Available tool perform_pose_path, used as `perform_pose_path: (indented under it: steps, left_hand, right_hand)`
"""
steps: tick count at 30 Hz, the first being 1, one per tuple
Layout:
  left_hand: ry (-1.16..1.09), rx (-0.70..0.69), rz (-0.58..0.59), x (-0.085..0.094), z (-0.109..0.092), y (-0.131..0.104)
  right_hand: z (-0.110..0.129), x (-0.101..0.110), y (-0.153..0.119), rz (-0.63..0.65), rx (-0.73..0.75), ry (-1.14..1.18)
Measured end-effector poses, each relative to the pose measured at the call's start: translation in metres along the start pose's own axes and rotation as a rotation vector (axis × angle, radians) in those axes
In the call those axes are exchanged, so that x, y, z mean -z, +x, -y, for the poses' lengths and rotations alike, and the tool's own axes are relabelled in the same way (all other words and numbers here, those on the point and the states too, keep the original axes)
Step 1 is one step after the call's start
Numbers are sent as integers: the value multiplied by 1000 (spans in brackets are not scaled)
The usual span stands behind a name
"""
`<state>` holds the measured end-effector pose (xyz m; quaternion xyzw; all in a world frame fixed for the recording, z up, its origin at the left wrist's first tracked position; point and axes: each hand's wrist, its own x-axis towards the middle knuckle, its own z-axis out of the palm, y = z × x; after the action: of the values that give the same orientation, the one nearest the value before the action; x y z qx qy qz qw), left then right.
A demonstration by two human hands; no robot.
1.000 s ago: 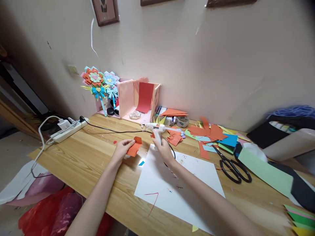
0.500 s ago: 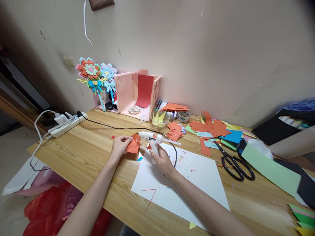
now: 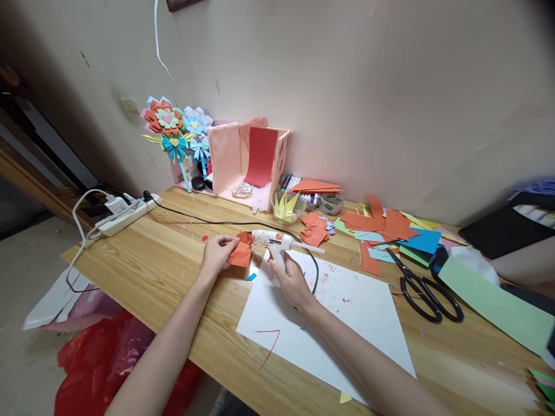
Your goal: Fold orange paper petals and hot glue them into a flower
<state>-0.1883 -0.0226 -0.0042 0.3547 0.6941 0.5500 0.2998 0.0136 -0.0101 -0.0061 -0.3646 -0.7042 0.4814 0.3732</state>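
Observation:
My left hand (image 3: 218, 254) pinches a small piece of folded orange paper (image 3: 240, 254) at its left edge, just above the wooden table. My right hand (image 3: 291, 280) is wrapped round the handle of a white hot glue gun (image 3: 276, 240). The gun's nozzle points left, close to the upper right of the orange paper; I cannot tell whether they touch. A clear glue stick (image 3: 309, 247) juts from its back end. Beneath my right hand lies a white sheet (image 3: 347, 323) with colored smudges and a red angled line. A blue paper scrap (image 3: 251, 277) lies below the orange piece.
Black-handled scissors (image 3: 427, 294) and colored paper pieces (image 3: 385, 225) lie to the right. A clear bowl (image 3: 288, 216) holds yellow paper. Behind stand a pink box (image 3: 225, 159) and paper flowers (image 3: 167, 118). The gun's black cord (image 3: 208, 221) runs to a power strip (image 3: 130, 215). Another person's arm (image 3: 524, 260) shows at right.
The view has shifted slightly, so everything appears a little further right. Both hands keep their grips, the glue gun's nozzle still close to the orange paper.

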Motion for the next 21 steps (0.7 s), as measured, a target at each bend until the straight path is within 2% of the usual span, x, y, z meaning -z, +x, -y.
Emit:
perform_pose_path:
  steps: [21]
  left_hand:
    - [20,-45,-31,1,-5,-2]
  right_hand:
    - [1,0,0,-28,3,32]
